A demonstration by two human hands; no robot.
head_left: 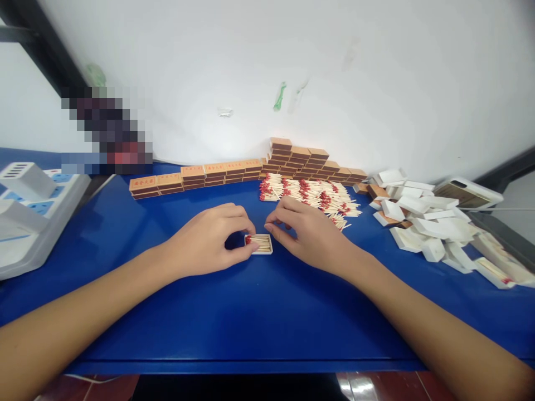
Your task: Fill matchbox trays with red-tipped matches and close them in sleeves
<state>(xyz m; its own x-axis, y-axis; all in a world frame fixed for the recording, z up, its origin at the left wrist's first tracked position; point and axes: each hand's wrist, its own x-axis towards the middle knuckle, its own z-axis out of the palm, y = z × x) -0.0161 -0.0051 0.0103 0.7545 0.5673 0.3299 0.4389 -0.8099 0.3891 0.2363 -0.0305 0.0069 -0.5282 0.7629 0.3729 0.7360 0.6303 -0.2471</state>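
Observation:
A small white matchbox tray (271, 245) lies on the blue table, holding matches (261, 241) whose red heads are at the left end. My left hand (209, 236) has its thumb and index finger around that left end. The thumb tip rests at the front edge, over the heads. Just behind the tray's right end is my right hand (307, 234), thumb and curled fingers drawn together. Whatever they pinch, if anything, is hidden. Beyond my right hand lies a broad heap of loose red-headed matches (307, 192), partly covered by that hand.
A stepped row of orange-brown matchboxes (215, 171) stands along the wall. White empty trays (430, 225) are piled on the right, next to a phone-like object (468, 193). A white power strip with plugs (62, 209) lies at left. The blue table's (251, 328) front edge is near me.

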